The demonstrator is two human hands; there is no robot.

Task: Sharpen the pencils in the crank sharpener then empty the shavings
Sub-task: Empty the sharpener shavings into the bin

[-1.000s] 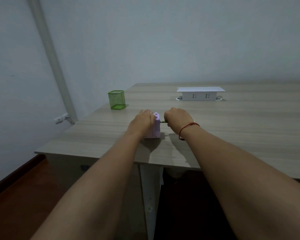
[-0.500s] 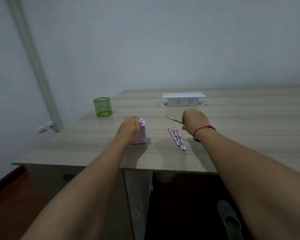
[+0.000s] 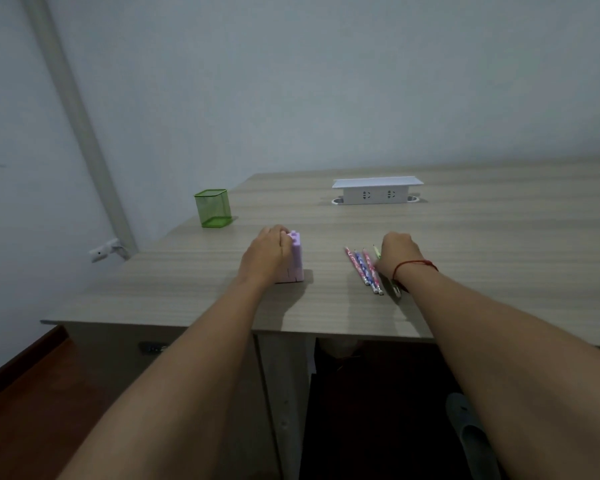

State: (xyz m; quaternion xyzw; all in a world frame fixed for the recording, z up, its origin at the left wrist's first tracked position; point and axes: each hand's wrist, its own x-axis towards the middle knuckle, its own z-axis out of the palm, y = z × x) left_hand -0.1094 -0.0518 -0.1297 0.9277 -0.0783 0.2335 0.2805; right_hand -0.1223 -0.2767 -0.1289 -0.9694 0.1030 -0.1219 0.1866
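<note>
- My left hand (image 3: pixel 267 252): fingers curled around the left side and top of the lilac crank sharpener (image 3: pixel 297 261), gripping it.
- Crank sharpener: stands upright on the wooden table (image 3: pixel 499 244), near the front edge. No pencil sits in it.
- My right hand (image 3: pixel 397 252): fingers curled down and closed on the green pencil (image 3: pixel 377 251). Its point shows beyond my knuckles and its far end shows under my wrist. The hand is low over the table, and I cannot tell whether the pencil touches it.
- Three patterned pencils (image 3: pixel 364 270): lie side by side on the table, just left of my right hand, well apart from the sharpener.
- Red cord (image 3: pixel 414 265): around my right wrist.
- Green mesh holder (image 3: pixel 212 207): upright near the table's left edge, beyond the sharpener.
- White socket box (image 3: pixel 376 192): raised from the table further back.
</note>
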